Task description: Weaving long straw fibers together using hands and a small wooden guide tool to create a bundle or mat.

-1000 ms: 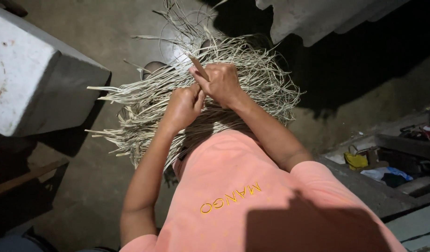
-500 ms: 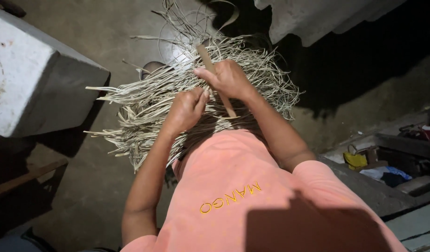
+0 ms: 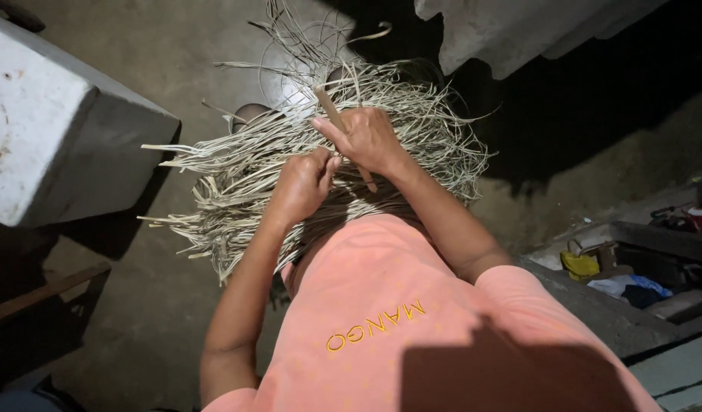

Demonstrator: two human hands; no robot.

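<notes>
Looking down, I see one peach shirt [image 3: 412,320] closest to me, with two bare arms reaching out from it. My left hand [image 3: 301,187] is curled shut, pinching a few pale strips in the pile. My right hand [image 3: 366,141] is just beside it, nearly touching, and it is closed around one thin wooden stick [image 3: 329,109]. That stick tilts up and away, and its lower end pokes out under the hand. Both hands sit on top of one big bundle of dry straw strips [image 3: 244,183], too many strips to count. It lies on the gray floor [image 3: 160,69] and spreads out on all sides. One big white block [image 3: 53,130] is off to the left. One yellow bag [image 3: 579,265] is far off on the right.
</notes>
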